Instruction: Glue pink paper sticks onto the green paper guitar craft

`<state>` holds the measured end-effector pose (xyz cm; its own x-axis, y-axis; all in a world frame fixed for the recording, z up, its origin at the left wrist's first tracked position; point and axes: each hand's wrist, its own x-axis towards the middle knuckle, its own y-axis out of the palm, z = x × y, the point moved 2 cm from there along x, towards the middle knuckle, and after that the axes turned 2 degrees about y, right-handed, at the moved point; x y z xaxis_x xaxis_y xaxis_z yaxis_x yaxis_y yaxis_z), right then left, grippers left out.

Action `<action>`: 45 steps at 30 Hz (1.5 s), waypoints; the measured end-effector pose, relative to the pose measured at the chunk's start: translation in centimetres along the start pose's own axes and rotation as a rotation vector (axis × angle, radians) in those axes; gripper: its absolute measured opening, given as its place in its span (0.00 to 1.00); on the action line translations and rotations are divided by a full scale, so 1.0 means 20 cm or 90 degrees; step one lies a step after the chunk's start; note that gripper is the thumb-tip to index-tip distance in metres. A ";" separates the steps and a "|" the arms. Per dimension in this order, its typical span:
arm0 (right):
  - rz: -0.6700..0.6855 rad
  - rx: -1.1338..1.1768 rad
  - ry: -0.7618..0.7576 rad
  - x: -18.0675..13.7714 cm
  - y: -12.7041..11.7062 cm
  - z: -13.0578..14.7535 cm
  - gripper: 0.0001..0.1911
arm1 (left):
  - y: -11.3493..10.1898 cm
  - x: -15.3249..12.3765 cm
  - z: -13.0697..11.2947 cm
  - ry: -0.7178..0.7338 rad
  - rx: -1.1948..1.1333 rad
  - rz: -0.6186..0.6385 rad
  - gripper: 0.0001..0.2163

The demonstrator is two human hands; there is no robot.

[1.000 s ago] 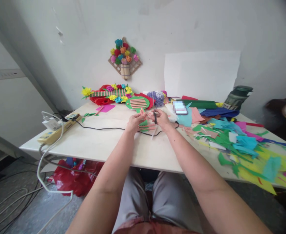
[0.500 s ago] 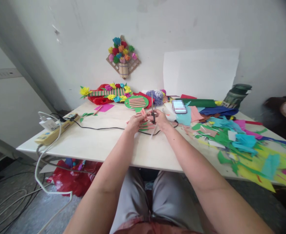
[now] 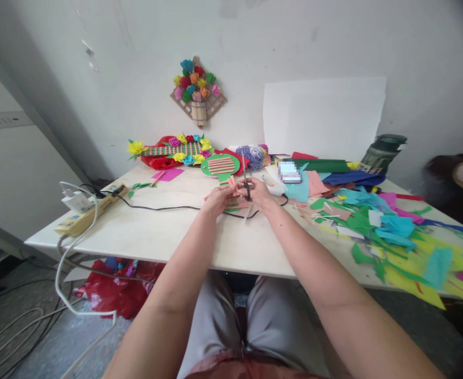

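My left hand [image 3: 217, 200] is closed on a small folded strip of pink paper [image 3: 232, 182]. Close beside it, my right hand [image 3: 259, 192] grips a pair of scissors [image 3: 247, 190] by the black handles, with the blades pointing up and away from me. The fingertips of both hands nearly meet, and what lies between them is partly hidden. Just beyond my hands is a green paddle-shaped piece [image 3: 220, 165] with pink strips laid across it. More pink strips on green show under my hands.
A black cable [image 3: 164, 208] crosses the table to the yellow power strip [image 3: 91, 210]. Paper scraps [image 3: 397, 231] cover the right side, near a phone [image 3: 290, 172] and a dark green bottle [image 3: 383, 153]. A flower-decorated craft [image 3: 171, 151] and purple yarn [image 3: 252, 157] lie at the back.
The scissors' blades have tilted slightly to the left. Both hands stay in about the same place, and the whole view has shifted very slightly.
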<state>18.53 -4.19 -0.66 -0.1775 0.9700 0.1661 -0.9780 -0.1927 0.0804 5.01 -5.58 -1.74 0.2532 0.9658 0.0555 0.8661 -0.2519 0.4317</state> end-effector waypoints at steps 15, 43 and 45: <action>-0.004 -0.033 0.013 -0.01 0.01 0.02 0.25 | 0.00 -0.01 -0.02 0.004 0.054 -0.050 0.16; 0.098 -0.478 -0.167 0.04 -0.17 0.03 0.12 | -0.13 0.06 -0.06 0.290 0.619 -0.228 0.13; 0.100 -0.502 -0.174 0.04 -0.17 0.03 0.12 | -0.13 0.07 -0.06 0.283 0.605 -0.219 0.14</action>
<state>21.85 -2.88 -0.17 -0.3838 0.8511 0.3583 -0.7528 -0.0637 -0.6552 2.57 -3.60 -1.69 -0.0774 0.8809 0.4669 0.8871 0.2745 -0.3710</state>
